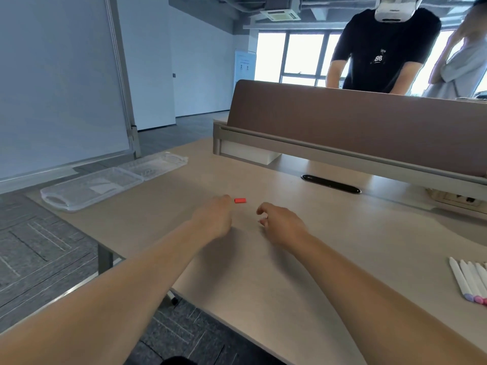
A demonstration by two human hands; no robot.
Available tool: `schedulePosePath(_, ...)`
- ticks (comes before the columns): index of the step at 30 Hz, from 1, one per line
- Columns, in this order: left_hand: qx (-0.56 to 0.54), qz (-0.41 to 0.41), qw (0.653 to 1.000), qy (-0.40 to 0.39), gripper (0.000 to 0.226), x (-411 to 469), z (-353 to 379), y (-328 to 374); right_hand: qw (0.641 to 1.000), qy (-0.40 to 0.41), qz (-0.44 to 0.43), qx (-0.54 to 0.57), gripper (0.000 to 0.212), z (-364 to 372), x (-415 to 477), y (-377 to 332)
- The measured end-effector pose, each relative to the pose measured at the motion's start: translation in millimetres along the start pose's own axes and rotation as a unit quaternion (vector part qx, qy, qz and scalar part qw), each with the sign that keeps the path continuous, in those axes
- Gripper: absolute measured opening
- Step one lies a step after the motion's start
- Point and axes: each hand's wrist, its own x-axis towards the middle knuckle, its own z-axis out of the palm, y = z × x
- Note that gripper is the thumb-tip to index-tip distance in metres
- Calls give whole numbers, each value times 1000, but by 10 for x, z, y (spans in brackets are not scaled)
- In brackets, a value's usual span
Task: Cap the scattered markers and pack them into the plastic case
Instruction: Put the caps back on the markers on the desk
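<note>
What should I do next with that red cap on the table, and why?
Probably pick up the red cap with the left hand: it lies loose on the table right beside that hand, and the markers lie at the right edge.

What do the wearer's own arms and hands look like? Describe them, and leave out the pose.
The left forearm and right forearm are bare to the frame edge, with no sleeve showing. The left hand and right hand wear no gloves. No watch, band or marking is visible.
</note>
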Motion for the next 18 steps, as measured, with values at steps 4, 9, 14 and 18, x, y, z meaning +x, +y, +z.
schedulePosePath(4,36,-5,999,-11,26,43,123,-85,1000,-13,-12,4,29,77,129,-22)
schedulePosePath(9,112,40,993,-4,32,87,200,-61,999,-6,19,34,20,36,215,73)
schedulePosePath(14,148,65,987,-19,43,179,220,60,998,3,57,5,10,-46,309,229)
schedulePosePath(18,87,53,995,-14,35,316,197,98,997,-21,58,-53,39,-70,401,321)
